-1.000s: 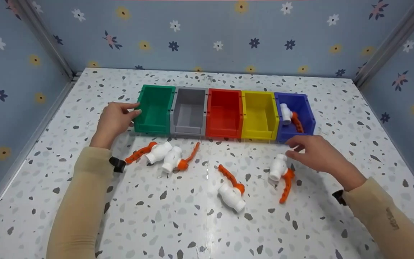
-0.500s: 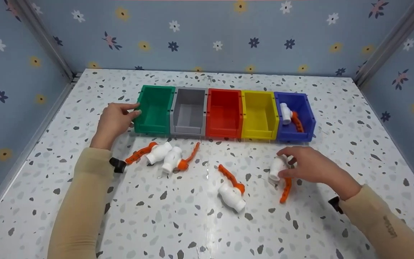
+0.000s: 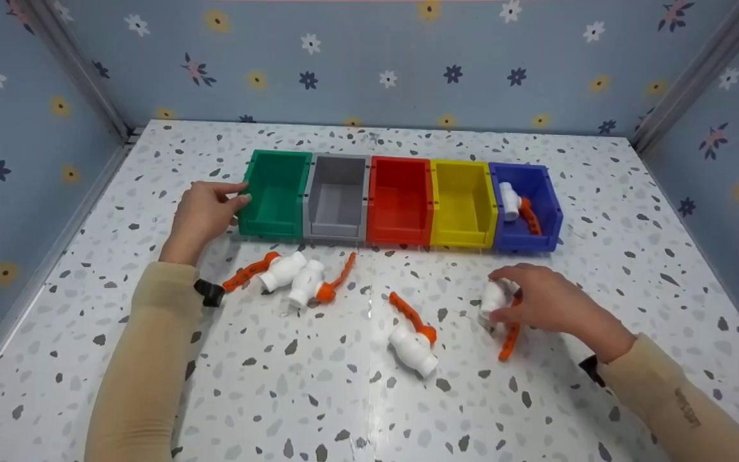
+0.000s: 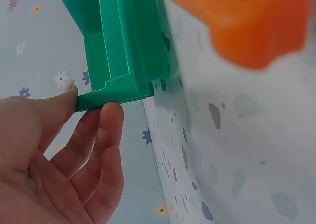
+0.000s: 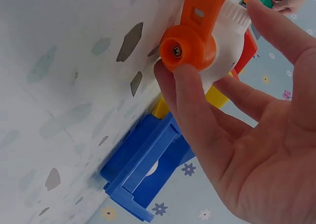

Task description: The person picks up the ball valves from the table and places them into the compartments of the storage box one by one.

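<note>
At the left end of a row of bins, my left hand (image 3: 206, 212) pinches the side wall of the green bin (image 4: 128, 80) between thumb and fingers. My right hand (image 3: 546, 301) is curled round a white ball valve (image 3: 492, 300) with an orange lever handle (image 5: 200, 11), on the table in front of the blue bin. In the right wrist view the thumb is at the valve's ribbed end and the fingertips lie by the orange hub. Another ball valve (image 3: 509, 202) leans inside the blue bin (image 3: 526, 242).
Between the green and blue bins stand a grey bin (image 3: 335, 231), a red bin (image 3: 399, 237) and a yellow bin (image 3: 462, 240), all joined side by side. Two ball valves (image 3: 283, 271) lie close together at the left, and one more ball valve (image 3: 413, 351) lies nearer the front middle.
My right hand has come down from beside the blue bin's front to the ball valve and closed its fingers round it. The left hand stays on the green bin.
</note>
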Demonstrator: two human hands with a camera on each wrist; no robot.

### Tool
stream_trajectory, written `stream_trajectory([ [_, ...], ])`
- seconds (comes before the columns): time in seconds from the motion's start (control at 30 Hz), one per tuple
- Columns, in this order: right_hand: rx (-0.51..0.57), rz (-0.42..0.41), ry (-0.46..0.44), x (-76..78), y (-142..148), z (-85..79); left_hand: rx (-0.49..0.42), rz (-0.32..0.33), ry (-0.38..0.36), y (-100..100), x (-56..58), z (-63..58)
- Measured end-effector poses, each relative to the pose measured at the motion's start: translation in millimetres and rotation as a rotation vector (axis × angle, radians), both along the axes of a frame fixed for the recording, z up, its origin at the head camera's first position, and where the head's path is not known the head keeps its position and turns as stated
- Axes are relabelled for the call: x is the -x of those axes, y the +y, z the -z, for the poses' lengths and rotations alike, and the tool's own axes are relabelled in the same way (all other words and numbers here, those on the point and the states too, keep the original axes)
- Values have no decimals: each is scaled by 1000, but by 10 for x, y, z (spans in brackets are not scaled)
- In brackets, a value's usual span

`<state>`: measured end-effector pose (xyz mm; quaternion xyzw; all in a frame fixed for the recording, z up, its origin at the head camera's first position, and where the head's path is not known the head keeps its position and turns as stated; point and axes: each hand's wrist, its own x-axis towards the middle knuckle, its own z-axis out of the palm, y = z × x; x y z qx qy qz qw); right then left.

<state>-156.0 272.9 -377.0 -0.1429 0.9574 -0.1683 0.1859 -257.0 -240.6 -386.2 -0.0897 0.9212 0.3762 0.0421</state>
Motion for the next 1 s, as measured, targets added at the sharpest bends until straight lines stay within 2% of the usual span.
stream_trajectory([
  [0.53, 37, -39, 23, -4, -38, 32, 3, 4, -6, -12, 0, -14],
  [0.7, 40, -32, 11, 5, -35, 34, 4, 6, -3, -16, 1, 4],
  [1.0, 37, -67, 51, -3, -22, 35, 9, 14, 10, -19, 1, 40],
])
